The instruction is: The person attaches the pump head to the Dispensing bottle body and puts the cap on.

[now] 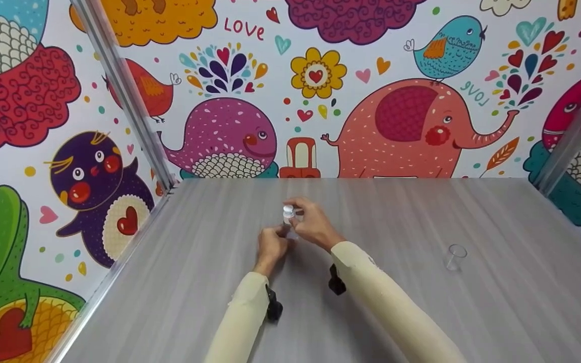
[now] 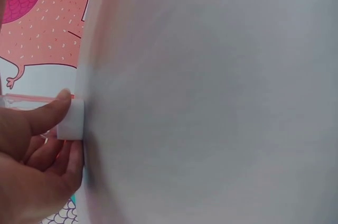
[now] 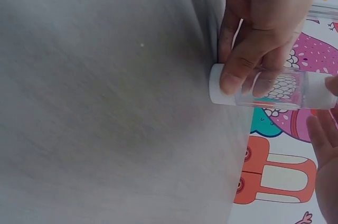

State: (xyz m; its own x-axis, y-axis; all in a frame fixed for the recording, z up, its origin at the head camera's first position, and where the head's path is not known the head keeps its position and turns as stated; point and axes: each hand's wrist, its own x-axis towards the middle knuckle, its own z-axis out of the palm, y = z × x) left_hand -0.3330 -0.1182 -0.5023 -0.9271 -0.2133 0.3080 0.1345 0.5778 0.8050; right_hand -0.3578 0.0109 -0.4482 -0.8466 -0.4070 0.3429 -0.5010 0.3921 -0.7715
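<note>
A small clear bottle [image 3: 285, 87] with white ends stands upright on the grey table, in front of me. Low on it, my left hand [image 1: 272, 247] holds the white base [image 2: 71, 119] between thumb and fingers. At the upper end, my right hand [image 1: 313, 224] has its thumb and fingers about the white top [image 1: 288, 208]. The right wrist view shows the left hand [image 3: 264, 12] around the base and the right hand's fingertips [image 3: 332, 84] at the upper white part [image 3: 317, 91]. Part of the bottle is hidden behind the fingers.
A clear, hollow cylinder [image 1: 456, 257], like a small cup or cover, stands on the table [image 1: 396, 302] to the right, apart from both hands. Cartoon-printed walls [image 1: 315, 121] rise behind and at the sides, with metal posts [image 1: 129, 101] at the back corners.
</note>
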